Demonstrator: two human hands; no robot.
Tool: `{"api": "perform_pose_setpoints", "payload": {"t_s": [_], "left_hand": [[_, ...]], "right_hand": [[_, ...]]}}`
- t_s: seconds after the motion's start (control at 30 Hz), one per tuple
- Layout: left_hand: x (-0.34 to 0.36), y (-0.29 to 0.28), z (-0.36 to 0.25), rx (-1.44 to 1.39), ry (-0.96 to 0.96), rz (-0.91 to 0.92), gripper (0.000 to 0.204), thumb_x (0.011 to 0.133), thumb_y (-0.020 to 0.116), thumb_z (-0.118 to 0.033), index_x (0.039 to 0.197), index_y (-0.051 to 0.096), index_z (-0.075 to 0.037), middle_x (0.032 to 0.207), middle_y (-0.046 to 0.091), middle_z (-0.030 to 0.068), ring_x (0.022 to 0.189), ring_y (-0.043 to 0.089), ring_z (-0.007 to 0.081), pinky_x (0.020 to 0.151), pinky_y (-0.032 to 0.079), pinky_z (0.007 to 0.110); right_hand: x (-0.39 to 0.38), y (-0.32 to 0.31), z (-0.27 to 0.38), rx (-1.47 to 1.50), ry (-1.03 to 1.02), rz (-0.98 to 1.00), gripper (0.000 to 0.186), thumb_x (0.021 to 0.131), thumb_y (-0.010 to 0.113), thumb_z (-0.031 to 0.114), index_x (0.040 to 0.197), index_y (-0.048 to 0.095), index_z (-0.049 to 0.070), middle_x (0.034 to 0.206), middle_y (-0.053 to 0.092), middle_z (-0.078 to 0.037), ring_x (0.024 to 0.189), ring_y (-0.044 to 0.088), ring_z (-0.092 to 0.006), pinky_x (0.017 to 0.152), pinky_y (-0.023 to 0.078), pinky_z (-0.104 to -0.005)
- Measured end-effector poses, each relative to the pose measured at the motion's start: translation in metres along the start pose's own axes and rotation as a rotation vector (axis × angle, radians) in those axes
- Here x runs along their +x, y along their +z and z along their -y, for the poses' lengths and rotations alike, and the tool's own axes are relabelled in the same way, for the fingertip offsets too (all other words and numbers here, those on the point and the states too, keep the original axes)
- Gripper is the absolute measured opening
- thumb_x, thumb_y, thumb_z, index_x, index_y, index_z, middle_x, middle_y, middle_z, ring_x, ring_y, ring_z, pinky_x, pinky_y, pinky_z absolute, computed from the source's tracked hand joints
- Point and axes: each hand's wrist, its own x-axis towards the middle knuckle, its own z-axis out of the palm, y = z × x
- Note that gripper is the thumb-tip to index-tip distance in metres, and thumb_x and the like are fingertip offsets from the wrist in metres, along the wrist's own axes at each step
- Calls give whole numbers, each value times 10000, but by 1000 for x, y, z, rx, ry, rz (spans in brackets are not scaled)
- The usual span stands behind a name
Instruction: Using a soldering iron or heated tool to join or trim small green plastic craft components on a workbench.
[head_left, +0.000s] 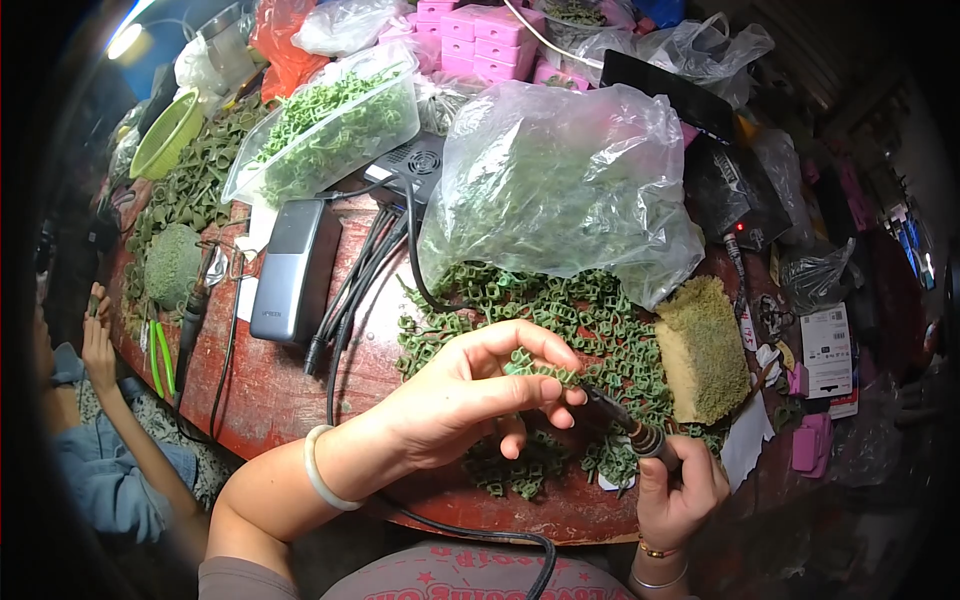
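Observation:
My left hand (450,395) pinches a small green square-looped piece (528,366) between thumb and fingers. My right hand (690,490) is closed around the dark handle of a soldering-iron-like pen tool (628,424). Its thin tip points up and left, right at the green piece; whether they touch I cannot tell. Under and beyond both hands, many similar green pieces (610,335) lie spread over the red table (420,500). Beside them on the right stands a tan block (705,350) with a rough, green-brown top.
A large clear plastic bag (570,170) of green stuff covers the middle back. Left of it are a grey power bank (293,270), black cables (362,270) and a clear tub (330,130) of green pieces. Pink boxes (490,40) stand behind. Another person's hand (98,350) shows at far left.

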Motion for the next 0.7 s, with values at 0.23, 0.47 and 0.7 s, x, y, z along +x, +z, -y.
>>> {"api": "perform_pose_setpoints", "payload": {"t_s": [0.23,0.47,0.7], "left_hand": [[3,7,4,302,136,-28,201,892,621,-26,1089,582,-24,1015,619,83,823,639,134,447,461,198],[3,0,19,630,365,40,335,818,687,52,1118,545,6,1037,592,60,989,572,134,867,474,280],[1,8,18,694,409,67,281,805,670,37,1023,501,-12,985,579,48,978,572,104,872,469,267]], "right_hand": [[-5,-4,-5,103,102,-98,429,874,668,430,801,574,18,605,500,-40,477,472,-181,456,364,-289],[17,8,28,588,309,39,378,701,835,35,975,576,20,782,614,30,538,393,24,445,297,-149],[35,8,47,565,208,165,263,743,761,3,940,588,31,841,665,-14,494,391,1,423,315,-184]]}}
